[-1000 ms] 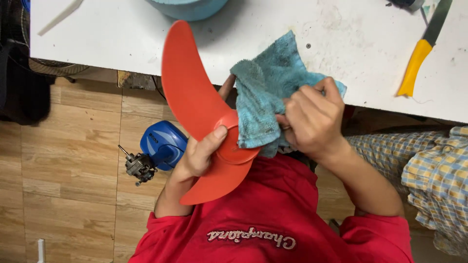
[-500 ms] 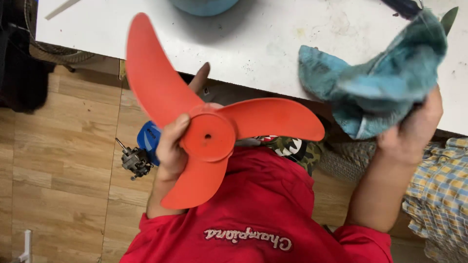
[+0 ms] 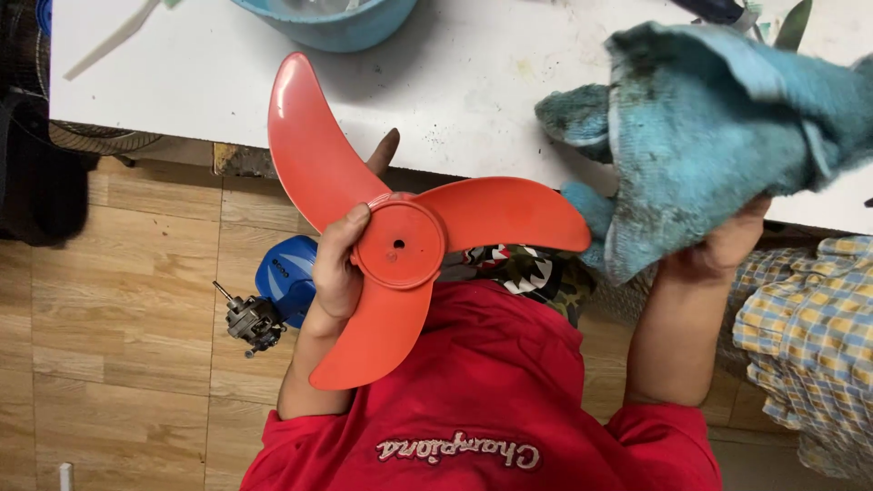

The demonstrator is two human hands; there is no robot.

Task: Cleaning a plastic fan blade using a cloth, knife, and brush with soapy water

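Note:
My left hand [image 3: 335, 264] holds a red three-bladed fan propeller [image 3: 400, 238] by its round hub, thumb on the front and a finger showing behind the upper blade. The propeller hangs in front of my red shirt, just below the white table's edge [image 3: 455, 100]. My right hand [image 3: 723, 250] grips a dirty blue-green towel [image 3: 700, 127], lifted to the right above the table's edge and apart from the propeller.
A blue fan motor housing with a bare metal shaft [image 3: 273, 295] lies on the wood floor below my left hand. A light blue basin [image 3: 327, 23] stands at the table's far edge. A checked cloth [image 3: 800, 336] is at the right. A dark wire fan guard [image 3: 55, 118] lies left.
The towel came off the propeller's hub and my right hand swung it up to the right. The propeller now faces me with all three blades showing.

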